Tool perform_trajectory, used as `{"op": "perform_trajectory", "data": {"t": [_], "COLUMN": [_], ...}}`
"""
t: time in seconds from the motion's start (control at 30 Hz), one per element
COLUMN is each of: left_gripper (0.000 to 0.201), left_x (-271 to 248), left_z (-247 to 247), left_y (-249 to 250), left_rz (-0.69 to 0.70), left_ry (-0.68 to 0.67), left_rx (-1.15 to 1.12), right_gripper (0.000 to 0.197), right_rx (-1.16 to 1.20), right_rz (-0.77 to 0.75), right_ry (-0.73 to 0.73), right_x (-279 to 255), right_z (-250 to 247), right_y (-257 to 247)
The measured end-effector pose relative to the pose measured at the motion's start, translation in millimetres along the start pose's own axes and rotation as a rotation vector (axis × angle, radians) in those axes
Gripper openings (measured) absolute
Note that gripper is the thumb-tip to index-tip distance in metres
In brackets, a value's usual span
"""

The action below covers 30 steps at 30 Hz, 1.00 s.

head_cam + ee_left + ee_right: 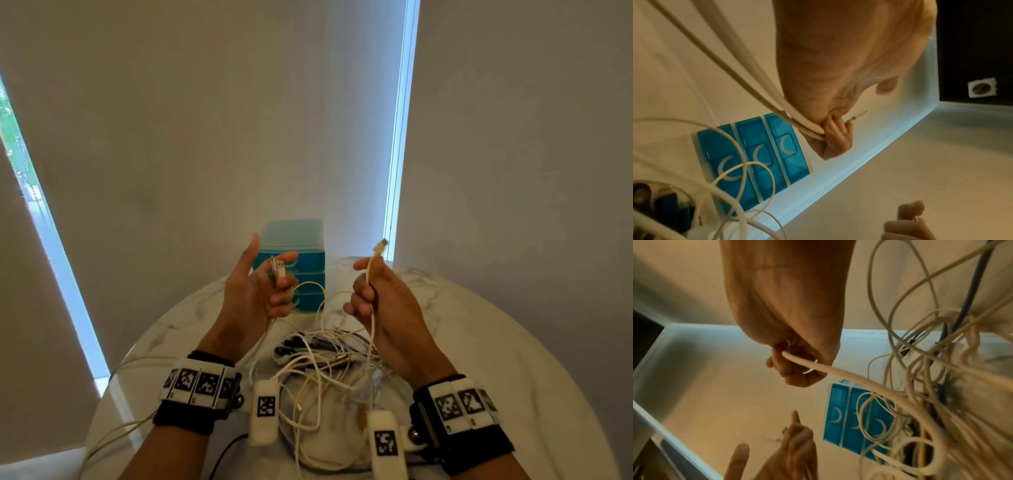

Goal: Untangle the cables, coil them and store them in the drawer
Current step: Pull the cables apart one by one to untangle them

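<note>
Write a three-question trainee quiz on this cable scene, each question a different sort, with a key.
1. True or false: all three drawers of the blue drawer unit are shut.
2. Which hand holds a single cable end with its plug pointing up? A. the left hand B. the right hand
3. Fill in: the tangled cables lie on the ____ table, between the wrists.

Key: 1 true; 2 B, the left hand's fingers grip more than one plug end; 3 marble.

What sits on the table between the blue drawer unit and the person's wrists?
Head view: the tangled cables lie between the drawer unit and the wrists.
</note>
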State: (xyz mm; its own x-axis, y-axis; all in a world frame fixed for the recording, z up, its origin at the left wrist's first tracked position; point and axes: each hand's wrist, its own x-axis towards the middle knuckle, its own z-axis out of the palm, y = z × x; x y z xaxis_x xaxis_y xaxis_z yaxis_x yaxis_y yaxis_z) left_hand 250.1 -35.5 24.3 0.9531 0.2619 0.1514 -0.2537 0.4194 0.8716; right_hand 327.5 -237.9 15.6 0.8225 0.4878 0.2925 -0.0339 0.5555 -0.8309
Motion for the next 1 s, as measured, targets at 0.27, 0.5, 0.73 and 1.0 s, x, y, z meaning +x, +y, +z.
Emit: {"op": "perform_trajectory", "data": {"t": [0.27, 0.5, 0.73, 1.0], "left_gripper": [0.061, 0.034, 0.035, 0.026], "left_x": [0.9, 3.9, 8.4, 8.9], "left_z": [14.4, 7.5, -33.4, -41.8], "left_y": [-13.7, -7.8, 27.5, 17.6], "left_rz": [0.039, 0.317, 0.601, 0.476], "left_ry": [-0.083, 0.178, 0.362, 0.192], "left_rx": [0.242, 0.250, -0.362, -0.578], "right_gripper": [0.037, 0.026, 0.021, 0.021], "right_rx": [-0.392, -0.602, -0.844, -0.492], "right_rz": [0.177, 0.218, 0.122, 0.057], "right_ry": [-0.142, -0.292, -0.019, 0.086], "right_x": [-12.5, -13.2, -6.0, -2.8], "right_z": [30.9, 24.3, 7.9, 11.6], "right_y": [27.9, 31.6, 30.2, 31.1]}}
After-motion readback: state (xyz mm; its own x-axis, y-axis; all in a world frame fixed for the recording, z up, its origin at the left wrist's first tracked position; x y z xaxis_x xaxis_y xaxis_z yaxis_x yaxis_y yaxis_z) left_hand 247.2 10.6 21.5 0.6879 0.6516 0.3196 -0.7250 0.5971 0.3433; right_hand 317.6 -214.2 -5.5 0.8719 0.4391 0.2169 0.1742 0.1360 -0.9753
